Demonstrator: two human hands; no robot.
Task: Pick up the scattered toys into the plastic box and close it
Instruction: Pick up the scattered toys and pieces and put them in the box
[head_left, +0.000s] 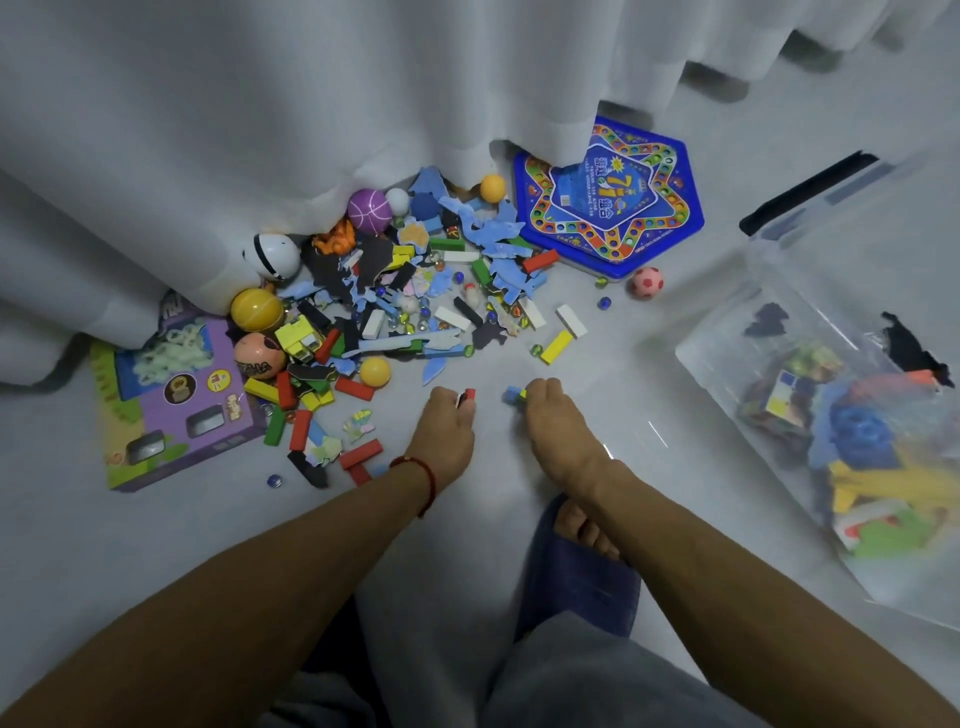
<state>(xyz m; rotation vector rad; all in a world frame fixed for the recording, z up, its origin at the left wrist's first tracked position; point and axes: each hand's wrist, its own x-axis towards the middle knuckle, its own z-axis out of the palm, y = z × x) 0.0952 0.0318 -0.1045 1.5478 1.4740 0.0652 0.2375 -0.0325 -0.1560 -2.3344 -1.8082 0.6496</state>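
Observation:
A pile of scattered toys covers the floor ahead: coloured wooden blocks, blue and black puzzle pieces, marbles and several balls. My left hand, with a red cord on its wrist, is closed on a small red block near the pile's front edge. My right hand is closed on small blue and yellow pieces. The clear plastic box stands at the right, holding many toys; its contents look blurred through the wall.
A white curtain hangs over the back of the pile. A blue star-shaped game board lies at the back right, a purple toy carton at the left. My foot in a blue slipper is under my right arm.

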